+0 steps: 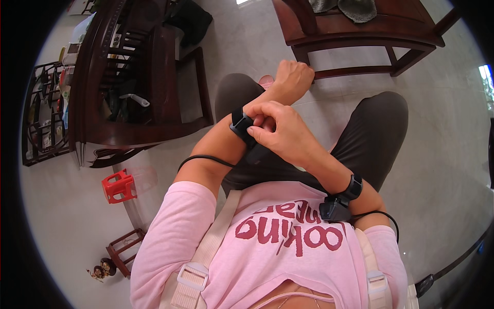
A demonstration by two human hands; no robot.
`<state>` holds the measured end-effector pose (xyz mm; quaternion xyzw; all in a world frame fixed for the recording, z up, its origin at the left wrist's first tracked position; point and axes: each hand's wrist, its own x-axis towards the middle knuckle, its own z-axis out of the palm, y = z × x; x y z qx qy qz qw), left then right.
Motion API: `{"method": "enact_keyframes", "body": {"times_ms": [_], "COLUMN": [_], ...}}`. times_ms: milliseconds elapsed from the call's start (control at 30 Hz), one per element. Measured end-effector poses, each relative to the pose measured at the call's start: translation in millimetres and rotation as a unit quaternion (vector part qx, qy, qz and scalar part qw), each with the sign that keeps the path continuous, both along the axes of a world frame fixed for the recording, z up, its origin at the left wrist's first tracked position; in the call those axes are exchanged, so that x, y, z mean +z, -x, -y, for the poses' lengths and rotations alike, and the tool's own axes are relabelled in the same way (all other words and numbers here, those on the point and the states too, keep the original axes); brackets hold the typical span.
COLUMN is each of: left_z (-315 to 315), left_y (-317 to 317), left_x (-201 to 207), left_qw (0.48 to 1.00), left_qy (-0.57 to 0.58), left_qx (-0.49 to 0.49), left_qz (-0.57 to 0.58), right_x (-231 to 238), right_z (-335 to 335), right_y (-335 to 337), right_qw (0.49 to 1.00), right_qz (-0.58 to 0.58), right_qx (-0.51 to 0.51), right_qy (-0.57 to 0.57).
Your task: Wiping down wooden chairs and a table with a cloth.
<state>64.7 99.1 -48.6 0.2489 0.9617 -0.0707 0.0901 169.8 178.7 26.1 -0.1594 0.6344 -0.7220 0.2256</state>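
My left forearm reaches forward over my lap, and my left hand (296, 80) is curled into a loose fist, back upward; nothing shows in it. A black wrist strap (240, 123) with a grey buckle goes round that forearm, with a dark box (257, 153) below it and a black cable (206, 158) running back. My right hand (283, 129) crosses over from the right, its thumb and fingers pinching the edge of this strap. On my right wrist sits a second black strap (354, 187) with a black device (334, 209) on its inner side.
A dark wooden table (134, 135) with slatted sides stands at the left. Ahead is a wooden bench (355, 36) with a grey cushion (356, 9). A red plastic stool (119, 186) and a small wooden stand (125, 252) are on the left floor.
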Motion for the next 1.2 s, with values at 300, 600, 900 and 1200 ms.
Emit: {"method": "enact_keyframes", "body": {"times_ms": [300,600,900,1200], "left_z": [-3.1,29.3,55.9,39.6], "left_y": [1.8,37.3,58.7,63.7], "left_x": [8.0,51.4,37.5,32.1], "left_qw": [0.99,0.851,0.484,0.445], "left_qy": [-0.09,-0.504,-0.742,-0.71], "left_qx": [0.062,0.151,0.445,0.459], "left_qz": [0.088,0.006,0.13,0.295], "right_x": [1.7,8.2,-24.3,-65.6], "right_z": [-7.7,-50.3,-126.7,-109.3], "right_y": [12.1,60.2,185.1,281.7], "right_qw": [0.999,0.99,0.901,0.77], "right_qz": [-0.025,-0.076,-0.23,-0.39], "right_qx": [0.035,-0.119,-0.286,-0.269], "right_qy": [0.015,0.02,-0.23,-0.428]}}
